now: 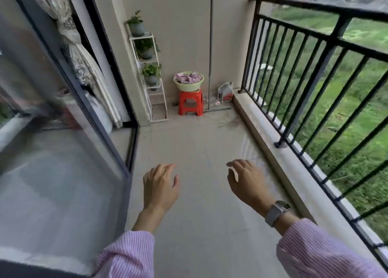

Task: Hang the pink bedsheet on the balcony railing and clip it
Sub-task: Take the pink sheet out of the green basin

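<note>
- Task judged not yet begun: nothing is hung on the railing (315,32) at right, and no clips can be made out.
- Pink bedsheet (187,78) is seen bunched in a pale green basin (188,85) on a red stool (191,102), far end of balcony.
- Left hand (160,186) and right hand (247,181) are held out, fingers loosely spread, nothing grasped.
- Sheet looks crumpled, patterned; wetness cannot be told.

Balcony floor (189,193) held red stool (190,102) at upper centre, white plant rack (156,101) just left, jug (225,92) right.
</note>
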`<state>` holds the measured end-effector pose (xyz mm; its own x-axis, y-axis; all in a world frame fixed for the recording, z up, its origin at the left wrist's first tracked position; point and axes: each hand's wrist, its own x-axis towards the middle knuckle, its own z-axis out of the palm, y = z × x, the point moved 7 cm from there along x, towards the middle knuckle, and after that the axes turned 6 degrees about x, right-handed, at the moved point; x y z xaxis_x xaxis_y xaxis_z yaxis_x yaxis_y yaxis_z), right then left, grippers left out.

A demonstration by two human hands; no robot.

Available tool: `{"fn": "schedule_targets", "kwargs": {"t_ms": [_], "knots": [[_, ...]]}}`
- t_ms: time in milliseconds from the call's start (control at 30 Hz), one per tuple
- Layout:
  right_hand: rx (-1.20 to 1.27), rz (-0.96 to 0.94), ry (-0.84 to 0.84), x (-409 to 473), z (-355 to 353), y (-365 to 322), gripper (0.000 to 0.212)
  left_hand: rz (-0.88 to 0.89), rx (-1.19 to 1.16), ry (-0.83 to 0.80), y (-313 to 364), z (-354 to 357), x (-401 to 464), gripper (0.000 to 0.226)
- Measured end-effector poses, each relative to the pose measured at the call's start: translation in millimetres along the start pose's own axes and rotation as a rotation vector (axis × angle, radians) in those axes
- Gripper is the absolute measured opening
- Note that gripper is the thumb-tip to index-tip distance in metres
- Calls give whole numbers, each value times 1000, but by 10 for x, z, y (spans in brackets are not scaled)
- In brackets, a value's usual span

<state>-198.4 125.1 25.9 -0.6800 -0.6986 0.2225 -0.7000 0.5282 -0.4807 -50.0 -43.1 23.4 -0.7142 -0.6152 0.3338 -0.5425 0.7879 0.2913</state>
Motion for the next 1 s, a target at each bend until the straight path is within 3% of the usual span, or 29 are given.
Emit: {"fn": "schedule_targets", "kwargs": {"t_ms": [200,600,800,1000], "knots": [[-4,43,-35,723,567,459,23,-59,-17,-75,-155,719,681,31],[65,-12,-29,3882,699,1099,29,-66,46,-157,-83,1593,3774,39],[60,-53,-87,5208,1141,1236,28,-160,34,-212,-613,2139,4756,38],[69,-35,-81,6967,1648,1353,29,-182,32,-204,-1155,2699,6450,39]]}}
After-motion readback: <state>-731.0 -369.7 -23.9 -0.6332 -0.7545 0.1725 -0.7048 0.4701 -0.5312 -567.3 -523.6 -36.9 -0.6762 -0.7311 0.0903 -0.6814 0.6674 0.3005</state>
